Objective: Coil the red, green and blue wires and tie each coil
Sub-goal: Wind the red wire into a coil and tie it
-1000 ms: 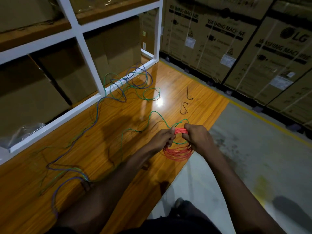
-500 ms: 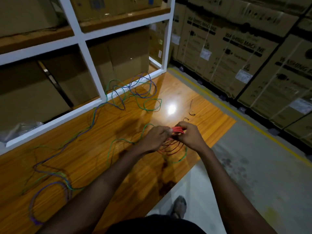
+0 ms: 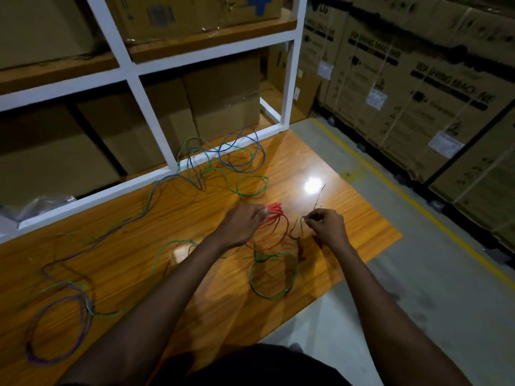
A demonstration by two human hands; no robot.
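While the red wire coil (image 3: pixel 274 227) is pinched at its top in the left hand (image 3: pixel 242 224), its loops hang down to the wooden table (image 3: pixel 167 224) just in front of that hand. The left fingers are closed tight around the gathered strands. The right hand (image 3: pixel 326 228) is just beside the coil, apart from it, with thumb and forefinger closed on one thin dark tie (image 3: pixel 299 227) that curls down from the grip. A second dark tie (image 3: pixel 319 196) lies on the table a little beyond the right hand, next to a bright glare spot.

One green wire (image 3: pixel 267 274) runs loose across the table: a loop sits below the red coil, another arcs under the left forearm, and more of it tangles farther back. One blue wire (image 3: pixel 64 330) is also uncoiled, forming a rough ring at the near left and trailing up to a knot of loops mixed with green against the white shelf frame (image 3: pixel 133 87). Behind the frame stand cardboard boxes (image 3: pixel 223 104). To the right, across the grey floor (image 3: pixel 418 274) with its single yellow line, stands a wall of washing machine cartons (image 3: pixel 418 93).
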